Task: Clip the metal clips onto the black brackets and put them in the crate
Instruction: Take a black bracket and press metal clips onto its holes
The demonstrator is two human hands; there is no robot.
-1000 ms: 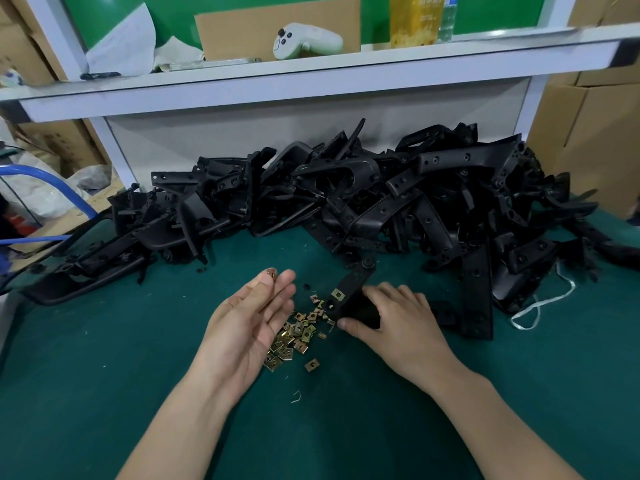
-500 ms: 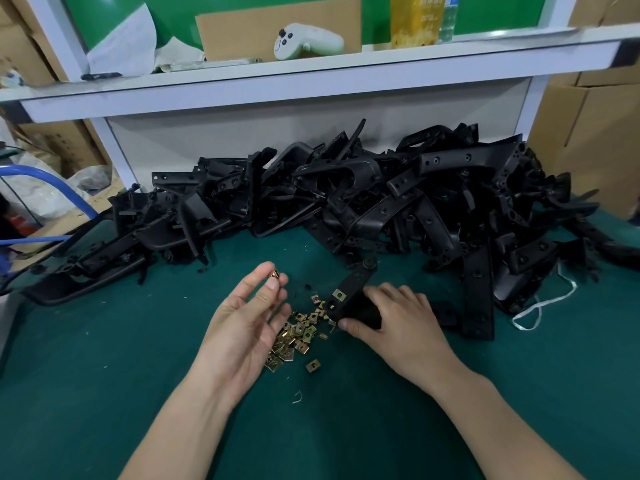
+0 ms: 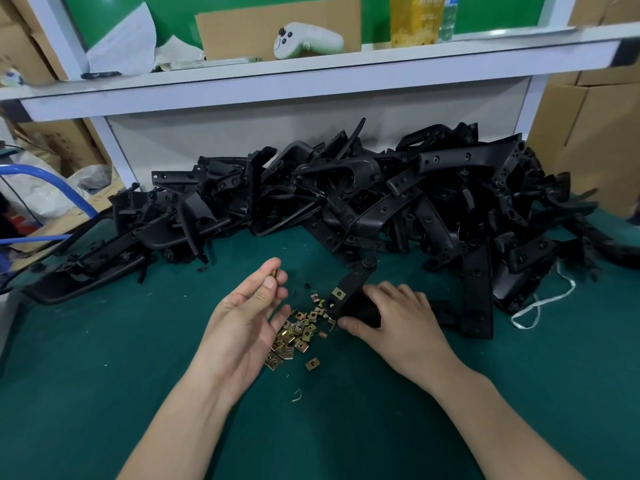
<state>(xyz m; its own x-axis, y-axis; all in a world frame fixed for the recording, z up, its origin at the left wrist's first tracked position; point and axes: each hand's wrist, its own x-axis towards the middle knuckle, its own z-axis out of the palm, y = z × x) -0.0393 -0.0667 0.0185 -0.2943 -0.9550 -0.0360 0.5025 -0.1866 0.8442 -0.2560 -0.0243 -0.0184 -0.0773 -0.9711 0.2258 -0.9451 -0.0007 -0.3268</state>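
Note:
A big heap of black brackets (image 3: 381,202) lies across the back of the green table. A small pile of brass-coloured metal clips (image 3: 298,336) sits between my hands. My left hand (image 3: 249,320), palm up, pinches one metal clip (image 3: 274,273) between thumb and fingertips above the pile. My right hand (image 3: 398,320) grips a black bracket (image 3: 349,289) lying on the table; one clip (image 3: 338,293) sits clipped on its flat arm. No crate is in view.
A white shelf (image 3: 311,84) overhangs the heap, carrying a white controller (image 3: 304,39), cardboard and bottles. Cardboard boxes (image 3: 588,133) stand at the right. A blue tube frame (image 3: 52,188) is at the left edge. A white cord (image 3: 540,303) lies right of the brackets.
My left hand's thumb has shifted up onto the clip at the fingertips, turning it between the fingers. My right hand and the bracket under it have stayed put.

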